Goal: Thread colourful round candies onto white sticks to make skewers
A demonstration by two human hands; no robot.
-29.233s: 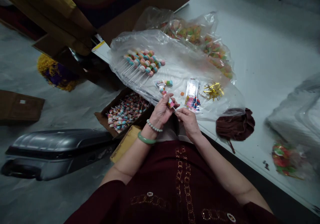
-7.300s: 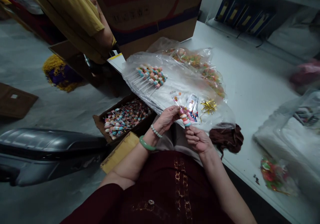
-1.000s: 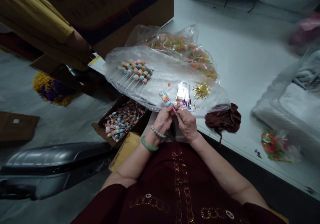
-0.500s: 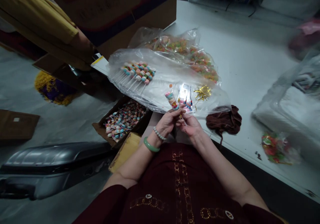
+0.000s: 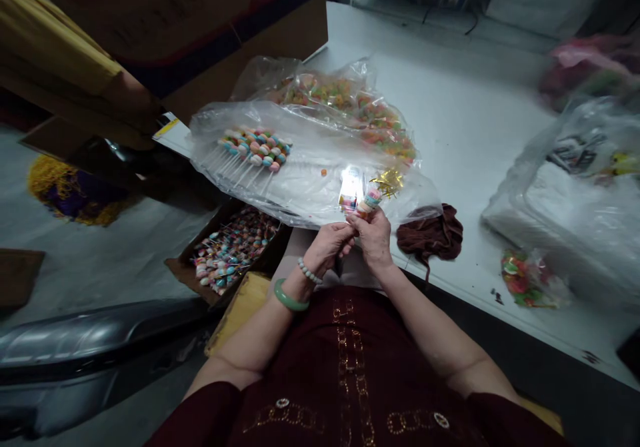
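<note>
My right hand (image 5: 376,239) is closed around a wrapped candy lollipop (image 5: 371,198), with pastel candy pieces stacked in a row and tilted up to the right. Fingers pinched, my left hand (image 5: 333,244) meets it at the lollipop's lower end; the stick is hidden between the hands. Just beyond lie shiny printed wrappers (image 5: 352,184) and a bunch of gold twist ties (image 5: 390,182). More candy lollipops (image 5: 257,148) on white sticks lie unwrapped in rows on a clear plastic sheet (image 5: 305,200). One loose orange candy (image 5: 324,172) sits between.
Bags of colourful candy (image 5: 340,92) lie behind on the white table (image 5: 450,94). A cardboard box (image 5: 173,264) of wrapped lollipops stands at lower left. A brown cloth (image 5: 433,234) and a clear plastic bag (image 5: 540,227) are rightward. A person's yellow sleeve (image 5: 55,27) shows at upper left.
The lollipop has swung from leaning left to leaning right. My right hand has moved up around it, while my left hand has shifted to its lower end. The view has turned slightly right.
</note>
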